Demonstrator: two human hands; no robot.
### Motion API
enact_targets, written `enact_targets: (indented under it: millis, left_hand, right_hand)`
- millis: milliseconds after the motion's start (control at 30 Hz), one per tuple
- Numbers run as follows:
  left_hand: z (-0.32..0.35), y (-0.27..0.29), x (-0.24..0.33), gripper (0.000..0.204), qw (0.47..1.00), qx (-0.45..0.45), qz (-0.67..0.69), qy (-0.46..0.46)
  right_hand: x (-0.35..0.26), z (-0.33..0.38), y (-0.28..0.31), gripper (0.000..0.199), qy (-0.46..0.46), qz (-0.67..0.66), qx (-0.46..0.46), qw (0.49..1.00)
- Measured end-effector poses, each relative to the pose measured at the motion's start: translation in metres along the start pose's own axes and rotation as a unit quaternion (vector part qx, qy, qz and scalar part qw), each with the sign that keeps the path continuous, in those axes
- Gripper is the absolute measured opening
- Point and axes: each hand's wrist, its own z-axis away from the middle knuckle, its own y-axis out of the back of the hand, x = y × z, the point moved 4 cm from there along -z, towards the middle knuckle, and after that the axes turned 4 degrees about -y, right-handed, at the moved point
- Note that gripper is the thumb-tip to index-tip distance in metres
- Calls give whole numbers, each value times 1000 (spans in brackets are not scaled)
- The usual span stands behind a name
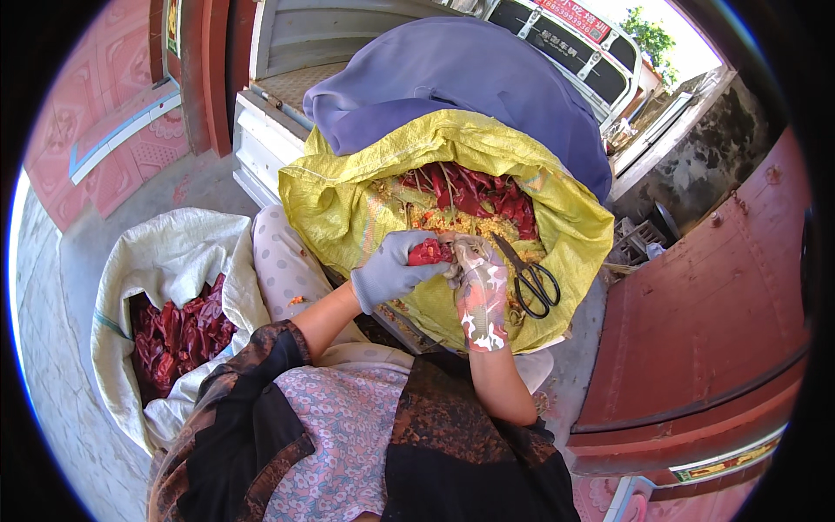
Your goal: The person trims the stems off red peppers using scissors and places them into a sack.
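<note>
My left hand [391,265], in a grey glove, is closed around a dried red chili pepper [430,252]. Against the pepper's right end, the fingers of my right hand [478,283] are pinched together; this glove has a camouflage pattern. Both hands are over the mouth of a yellow woven sack [557,183]. Inside it lie dark red dried peppers [496,204] with stems, and many pale yellow seeds [428,216]. Just right of my right hand, scissors [532,283] with black handles rest on the sack, blades toward its mouth.
At my left stands a white woven sack [174,239] holding more dried red peppers [178,335]. A purple-blue cloth bundle [461,65] rises behind the yellow sack, by a white truck bed [261,143]. Red metal door panels [696,304] flank the right side.
</note>
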Motion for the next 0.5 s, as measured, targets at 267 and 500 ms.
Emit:
enact_targets:
  millis: [267, 500]
  left_hand:
    - [1, -7, -2, 9, 996, 33, 78, -17]
    - [0, -16, -10, 10, 972, 74, 212, 69]
  right_hand:
    - [17, -5, 6, 26, -112, -133, -9, 985]
    - [20, -13, 14, 18, -102, -187, -60, 975]
